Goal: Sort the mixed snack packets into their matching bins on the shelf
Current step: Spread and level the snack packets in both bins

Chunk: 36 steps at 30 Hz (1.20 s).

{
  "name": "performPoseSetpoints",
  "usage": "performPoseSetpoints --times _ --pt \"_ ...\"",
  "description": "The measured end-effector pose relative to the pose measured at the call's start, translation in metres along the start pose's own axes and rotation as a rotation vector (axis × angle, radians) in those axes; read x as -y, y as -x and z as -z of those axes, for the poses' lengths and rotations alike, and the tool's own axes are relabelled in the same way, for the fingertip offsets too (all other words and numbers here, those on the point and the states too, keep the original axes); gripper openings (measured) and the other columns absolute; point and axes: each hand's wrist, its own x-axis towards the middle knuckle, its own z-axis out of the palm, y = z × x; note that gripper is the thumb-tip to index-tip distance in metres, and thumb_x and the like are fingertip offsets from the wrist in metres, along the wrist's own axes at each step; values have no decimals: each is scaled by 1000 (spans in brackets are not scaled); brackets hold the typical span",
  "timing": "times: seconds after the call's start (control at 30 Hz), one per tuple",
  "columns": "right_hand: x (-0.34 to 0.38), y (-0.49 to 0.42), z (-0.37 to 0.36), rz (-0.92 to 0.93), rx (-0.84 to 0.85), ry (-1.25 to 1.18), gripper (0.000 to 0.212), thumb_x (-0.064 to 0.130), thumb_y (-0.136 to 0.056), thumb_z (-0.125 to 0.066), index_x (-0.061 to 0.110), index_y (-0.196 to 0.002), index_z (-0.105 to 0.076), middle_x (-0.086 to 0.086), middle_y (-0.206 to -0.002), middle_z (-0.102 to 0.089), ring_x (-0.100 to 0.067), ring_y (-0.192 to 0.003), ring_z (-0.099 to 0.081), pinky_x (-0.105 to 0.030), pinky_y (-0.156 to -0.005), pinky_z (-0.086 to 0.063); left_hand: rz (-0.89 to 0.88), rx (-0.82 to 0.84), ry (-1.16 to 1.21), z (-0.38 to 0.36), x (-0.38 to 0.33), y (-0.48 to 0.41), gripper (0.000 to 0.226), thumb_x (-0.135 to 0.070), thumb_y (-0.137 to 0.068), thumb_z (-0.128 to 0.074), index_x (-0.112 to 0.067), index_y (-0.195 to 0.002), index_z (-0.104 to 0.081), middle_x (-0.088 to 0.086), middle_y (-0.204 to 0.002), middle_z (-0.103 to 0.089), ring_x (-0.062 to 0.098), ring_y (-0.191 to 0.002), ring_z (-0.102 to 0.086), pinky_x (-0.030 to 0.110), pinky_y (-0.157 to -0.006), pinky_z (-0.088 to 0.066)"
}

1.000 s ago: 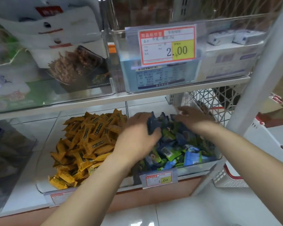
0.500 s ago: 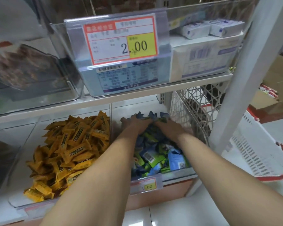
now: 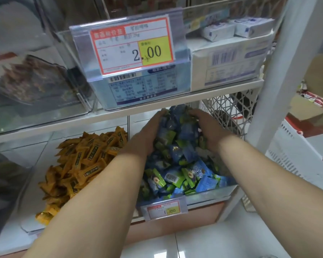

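A clear bin [image 3: 209, 195] on the lower shelf holds a pile of blue and green snack packets [image 3: 177, 155]. My left hand [image 3: 147, 135] and my right hand [image 3: 206, 130] cup a heap of these packets between them at the back of the bin, palms facing each other. Left of it, a second clear bin [image 3: 29, 227] holds orange packets [image 3: 78, 162]. My forearms reach in over the bins' front edges.
The upper shelf [image 3: 175, 100] hangs low over my hands, with a clear bin and a 2.00 price tag [image 3: 132, 47]. White boxes [image 3: 229, 58] sit to its right. A white lattice basket [image 3: 229, 112] and white post [image 3: 280, 75] stand at right.
Both hands have moved deeper into the blue and green bin and drawn together, gathering a heap of packets between the palms. The view has shifted left and closer.
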Motion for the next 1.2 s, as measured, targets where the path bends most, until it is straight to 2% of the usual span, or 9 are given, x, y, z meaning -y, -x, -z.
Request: performPoseSetpoints --times 0.13,0.23,0.4,0.5,0.63,0.83,0.93,0.97,1.2 --pt "9 12 -1 37 17 71 29 40 -96 -52 26 -112 -71 -2 -110 -71 -18 -87 -67 -34 -78 -53 -24 -127 -162 9 -12 10 48 -54 -88 -63 -19 -120 -69 10 -119 -69 31 -103 -66 39 -95 -51" --pt "11 25 -3 123 -72 497 40 41 -99 -48 22 -131 -61 -3 -138 -57 -22 -113 -57 -36 -96 -46 -73 -247 -549 11 -18 21 43 -54 -92 -57 -18 -114 -66 13 -120 -64 31 -96 -63 35 -87 -48" --pt "-11 46 -1 -65 -11 1054 36 45 -100 -44 15 -109 -62 -13 -120 -59 -20 -85 -56 -28 -66 -38 -9 -123 -1048 -2 5 19 63 -59 -93 -52 -16 -139 -50 11 -141 -48 23 -121 -47 30 -96 -39" --pt "-29 48 -2 -142 -1 1127 66 61 -97 -40 11 -139 -52 -15 -135 -57 -24 -94 -59 -29 -67 -39 125 -194 -1183 -6 23 16 91 -75 -84 -49 -13 -150 -39 15 -155 -35 36 -143 -28 46 -115 -28" --pt "-37 40 -1 -199 -84 895 73 61 -96 -43 9 -146 -42 -14 -134 -56 -22 -87 -48 -26 -55 -31 108 -190 -1018 -6 36 14 87 -75 -78 -55 -13 -140 -52 14 -145 -50 31 -123 -52 38 -103 -43" --pt "-46 24 -4 -196 -111 427 66 56 -93 -51 8 -138 -54 -8 -130 -58 -29 -111 -60 -34 -96 -47 49 -94 -444 -12 41 21 44 -68 -81 -60 -27 -88 -74 -4 -95 -70 13 -77 -67 20 -72 -49" --pt "-47 19 -9 -104 -50 172 32 44 -97 -53 21 -116 -63 2 -95 -67 -6 -72 -70 -12 -63 -53 -12 -81 -184 -20 34 21 30 -43 -95 -57 -22 -78 -71 0 -65 -73 10 -50 -68 17 -41 -48" --pt "-45 19 -12 -68 -46 135 22 39 -99 -52 24 -108 -65 5 -88 -65 -3 -65 -67 -9 -51 -48 -19 -87 -128 -21 30 22 30 -43 -95 -57 -21 -81 -71 2 -65 -73 12 -51 -69 19 -41 -49" --pt "-19 20 -4 -79 39 -201 40 45 -83 -62 14 -103 -76 -13 -93 -74 -31 -77 -71 -40 -68 -59 -112 -22 67 1 7 39 51 -62 -92 -50 -21 -83 -78 8 -97 -74 20 -83 -75 28 -65 -58"
